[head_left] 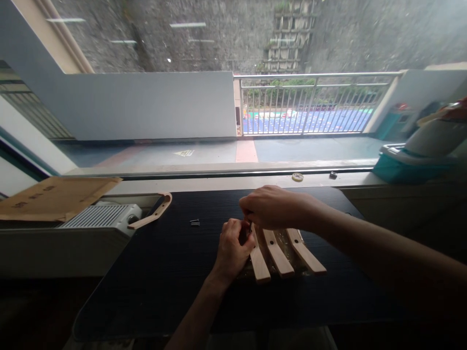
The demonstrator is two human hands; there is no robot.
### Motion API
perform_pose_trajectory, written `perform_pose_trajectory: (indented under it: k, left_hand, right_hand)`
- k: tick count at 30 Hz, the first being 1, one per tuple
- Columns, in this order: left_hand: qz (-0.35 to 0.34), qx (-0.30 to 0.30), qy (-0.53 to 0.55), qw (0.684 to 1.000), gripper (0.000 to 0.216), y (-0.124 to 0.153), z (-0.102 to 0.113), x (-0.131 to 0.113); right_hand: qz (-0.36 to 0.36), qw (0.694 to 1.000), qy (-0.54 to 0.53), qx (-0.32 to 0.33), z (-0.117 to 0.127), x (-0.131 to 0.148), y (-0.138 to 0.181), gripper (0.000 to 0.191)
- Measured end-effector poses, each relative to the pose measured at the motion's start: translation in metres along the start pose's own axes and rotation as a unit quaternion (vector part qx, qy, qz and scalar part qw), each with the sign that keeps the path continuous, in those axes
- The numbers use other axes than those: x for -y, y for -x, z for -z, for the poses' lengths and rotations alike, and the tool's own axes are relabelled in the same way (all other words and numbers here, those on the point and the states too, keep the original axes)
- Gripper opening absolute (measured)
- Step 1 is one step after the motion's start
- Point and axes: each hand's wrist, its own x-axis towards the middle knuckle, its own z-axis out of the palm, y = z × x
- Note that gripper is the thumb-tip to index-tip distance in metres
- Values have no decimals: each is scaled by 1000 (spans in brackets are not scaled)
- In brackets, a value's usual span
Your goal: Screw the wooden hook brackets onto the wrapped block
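Note:
Three pale curved wooden pieces with dark holes lie side by side on the black table: the left piece [260, 265], the middle piece [279, 255] and the right piece [304, 253]. My left hand [233, 245] is closed around the upper part of the left piece, its thumb by the hole. Just above, my right hand [268, 206] is a closed fist over the far end of that piece. A thin dark shaft runs down from the fist toward the left fingers; its kind is hidden. Two or so metal screws [195, 223] lie left of my hands.
The black table [164, 272] stands against the windowsill. Another curved wooden piece [156, 213] lies at its far left edge, by a white radiator [105, 216] and a cardboard sheet [54, 197]. A tape roll [297, 177] and a teal bin [397, 167] sit on the sill.

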Motion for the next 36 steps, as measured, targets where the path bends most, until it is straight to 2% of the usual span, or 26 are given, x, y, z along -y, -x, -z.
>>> perform_pose_trajectory:
  k: [7,15,19,22,28,30,31,33,36]
  left_hand:
    - [-3,0,2,1000,4,0,-1,1]
    - [-5,3,8,1000,5,1,-1,2]
    - [-2,6,4,1000,5,0,-1,1]
    - [-2,9,10,1000,5,0,-1,1]
    - [2,10,19,1000,7,1,-1,2]
    - [5,6,23,1000,7,2,0,2]
    - [5,5,26,1000,7,2,0,2]
    - [5,8,36,999,8,3,1,1]
    - [11,16,51,998,8,3,3,1]
  right_hand:
    - [-29,999,-25,-8,-2,-6,-2,21]
    - [10,998,-60,14,18,-9,8,22]
    - [36,998,-41,-8,11,-8,5,22]
    - [28,999,-40,-16,2,-10,-2,21]
    - [-6,991,-126,-38,-3,-26,-2,22]
    - [-20,980,-189,-54,-9,-35,11,22]
    - [-47,969,-227,-82,-15,-40,20,24]
    - [-111,930,-307,-168,-36,-47,40,28]
    - [-130,864,-445,-197,-82,-49,66,31]
